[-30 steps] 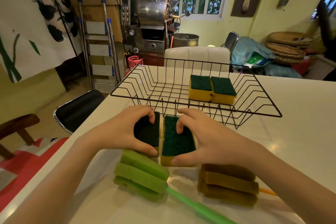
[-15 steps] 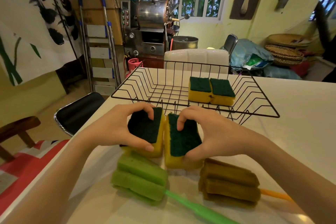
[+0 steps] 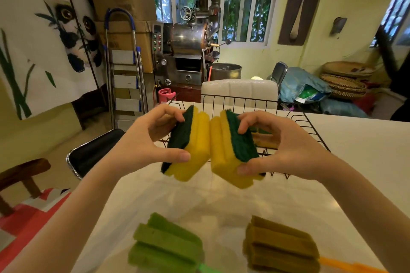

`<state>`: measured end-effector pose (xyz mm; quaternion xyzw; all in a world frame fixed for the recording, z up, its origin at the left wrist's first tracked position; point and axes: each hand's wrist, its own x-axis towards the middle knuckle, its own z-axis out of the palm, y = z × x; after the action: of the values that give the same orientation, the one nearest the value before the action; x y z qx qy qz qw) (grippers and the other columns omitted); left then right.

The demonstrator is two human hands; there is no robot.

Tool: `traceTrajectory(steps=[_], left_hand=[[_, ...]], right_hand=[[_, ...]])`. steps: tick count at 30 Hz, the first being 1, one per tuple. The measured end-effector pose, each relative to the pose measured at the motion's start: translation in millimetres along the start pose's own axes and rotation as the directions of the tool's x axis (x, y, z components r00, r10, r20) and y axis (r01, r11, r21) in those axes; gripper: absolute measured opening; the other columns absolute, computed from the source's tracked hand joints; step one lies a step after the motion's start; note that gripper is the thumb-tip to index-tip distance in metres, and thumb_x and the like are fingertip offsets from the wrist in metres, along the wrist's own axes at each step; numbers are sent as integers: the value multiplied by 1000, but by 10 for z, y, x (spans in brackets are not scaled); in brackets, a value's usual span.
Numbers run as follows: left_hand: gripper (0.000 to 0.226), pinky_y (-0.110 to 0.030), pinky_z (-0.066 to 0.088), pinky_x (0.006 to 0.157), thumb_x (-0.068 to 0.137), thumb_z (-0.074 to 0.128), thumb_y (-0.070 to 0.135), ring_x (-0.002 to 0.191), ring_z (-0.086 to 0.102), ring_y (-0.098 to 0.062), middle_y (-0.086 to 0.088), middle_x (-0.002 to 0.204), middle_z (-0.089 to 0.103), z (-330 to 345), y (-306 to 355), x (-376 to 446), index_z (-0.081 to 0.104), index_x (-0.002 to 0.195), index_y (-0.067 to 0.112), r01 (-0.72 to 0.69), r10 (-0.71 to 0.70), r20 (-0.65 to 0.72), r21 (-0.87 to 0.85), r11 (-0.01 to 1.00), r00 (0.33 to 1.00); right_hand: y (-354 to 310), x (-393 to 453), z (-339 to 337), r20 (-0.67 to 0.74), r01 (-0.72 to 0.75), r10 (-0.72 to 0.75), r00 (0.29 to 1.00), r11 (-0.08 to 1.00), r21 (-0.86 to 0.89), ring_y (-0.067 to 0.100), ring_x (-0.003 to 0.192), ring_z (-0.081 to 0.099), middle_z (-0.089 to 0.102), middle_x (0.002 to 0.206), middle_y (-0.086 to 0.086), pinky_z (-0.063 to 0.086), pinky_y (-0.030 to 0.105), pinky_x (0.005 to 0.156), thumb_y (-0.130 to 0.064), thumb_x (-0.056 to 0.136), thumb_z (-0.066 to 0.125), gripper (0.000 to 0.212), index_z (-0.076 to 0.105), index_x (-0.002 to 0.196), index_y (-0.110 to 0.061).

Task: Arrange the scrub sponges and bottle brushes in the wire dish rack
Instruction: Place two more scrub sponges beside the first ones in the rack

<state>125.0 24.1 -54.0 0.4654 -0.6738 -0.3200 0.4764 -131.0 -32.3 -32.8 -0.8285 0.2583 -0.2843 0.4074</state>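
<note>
My left hand (image 3: 155, 139) grips a yellow scrub sponge with a dark green pad (image 3: 190, 146), lifted off the table and tilted on edge. My right hand (image 3: 286, 146) grips a second yellow and green sponge (image 3: 230, 153) the same way, its yellow side close to the first one's. Both hang in front of the near side of the black wire dish rack (image 3: 310, 126). Another sponge inside the rack (image 3: 264, 137) shows partly behind my right hand. On the table near me lie a green bottle brush (image 3: 166, 244) and a brown-headed bottle brush with an orange handle (image 3: 281, 246).
The white table (image 3: 355, 157) runs out to the right. A white chair back (image 3: 239, 91) stands behind the rack. A black chair seat (image 3: 95, 150) is at the table's left edge. A metal roasting machine (image 3: 190, 51) and a stepladder (image 3: 124, 68) stand farther back.
Both hands have lifted their sponges off the table, up and forward toward the rack, turning them on edge. The view has tilted up, so the brushes sit lower in frame.
</note>
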Motion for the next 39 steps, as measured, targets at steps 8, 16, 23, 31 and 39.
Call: traceTrajectory(steps=[8,16,23,31,39], left_hand=[[66,-8,50,74,35,85,34,99,61,-1,21,102,62,-182,159,582,53,93,32,-62,62,26,13,998,998],[62,-10,48,83,54,81,6,109,49,0,18,118,47,-372,-166,1268,48,99,32,-15,-27,167,243,970,986],[66,-38,53,88,53,83,31,108,52,-18,3,120,49,-331,-681,1711,43,106,34,-37,-232,345,622,782,909],[75,-42,47,92,53,82,39,107,49,-21,0,119,52,-237,-935,1937,43,116,25,-73,-345,364,772,631,865],[65,-33,46,83,56,80,39,101,48,-18,4,112,50,-214,-969,1931,42,108,30,-56,-357,356,772,633,864]], right_hand=[[33,381,-245,-147,61,-70,987,996,-61,-3,108,54,55,112,-18,48,9,86,-14,55,83,47,55,88,-30],[257,908,-460,-185,-4,-29,982,984,-179,1,101,53,54,104,-19,48,9,82,-16,63,81,47,54,102,-18],[531,1265,-492,-134,-76,41,990,961,-265,17,112,51,54,120,3,47,25,92,-23,63,81,52,52,107,-20],[721,1567,-426,-96,-151,126,987,934,-323,20,114,48,51,124,6,44,24,89,-25,67,79,53,49,110,-19],[868,1767,-338,3,-200,227,974,867,-456,18,105,49,49,115,1,49,25,80,-26,64,81,59,48,113,-18]])
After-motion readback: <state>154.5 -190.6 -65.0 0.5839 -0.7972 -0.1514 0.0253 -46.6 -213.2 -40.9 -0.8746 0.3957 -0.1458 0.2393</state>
